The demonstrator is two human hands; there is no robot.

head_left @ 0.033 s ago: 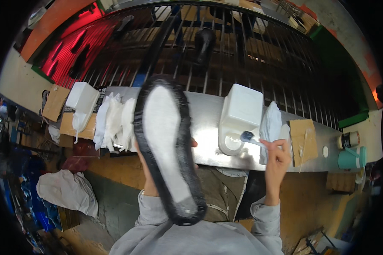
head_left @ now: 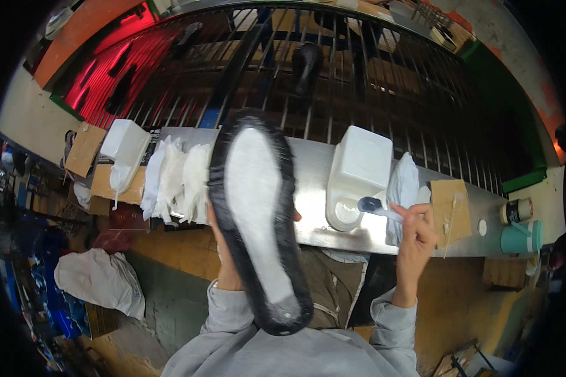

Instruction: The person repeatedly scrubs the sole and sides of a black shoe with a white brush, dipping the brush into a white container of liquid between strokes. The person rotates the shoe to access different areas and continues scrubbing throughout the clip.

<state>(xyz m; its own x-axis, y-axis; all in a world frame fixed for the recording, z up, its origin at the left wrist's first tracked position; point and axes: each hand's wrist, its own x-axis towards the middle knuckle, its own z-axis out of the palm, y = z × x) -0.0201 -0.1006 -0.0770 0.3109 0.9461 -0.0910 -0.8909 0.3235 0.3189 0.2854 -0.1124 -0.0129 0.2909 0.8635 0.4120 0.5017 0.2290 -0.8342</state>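
My left hand (head_left: pixel 225 257) holds up a shoe sole (head_left: pixel 256 169) with a shiny black rim and a long whitish middle. The sole hides most of that hand; fingertips show at its right edge. Between the thumb and fingers of my right hand (head_left: pixel 415 242) is a small brush (head_left: pixel 372 205) with a dark head and a pale handle. Its head is over or beside the round cup (head_left: pixel 346 212) at the front of a white plastic dispenser (head_left: pixel 361 160); whether they touch I cannot tell. Something whitish lies in the cup.
Past the metal bench (head_left: pixel 311 166) runs a barred conveyor (head_left: pixel 358 81) bearing dark soles, lit red at left. White gloves (head_left: pixel 173 179), a second white dispenser (head_left: pixel 124 151), a folded pale cloth (head_left: pixel 404 182), cardboard (head_left: pixel 451 210) and a teal mug (head_left: pixel 521 237) are along the bench.
The sole has shifted slightly right with my left hand. My right hand and the brush have also moved a little right, and the surroundings shift slightly in view.
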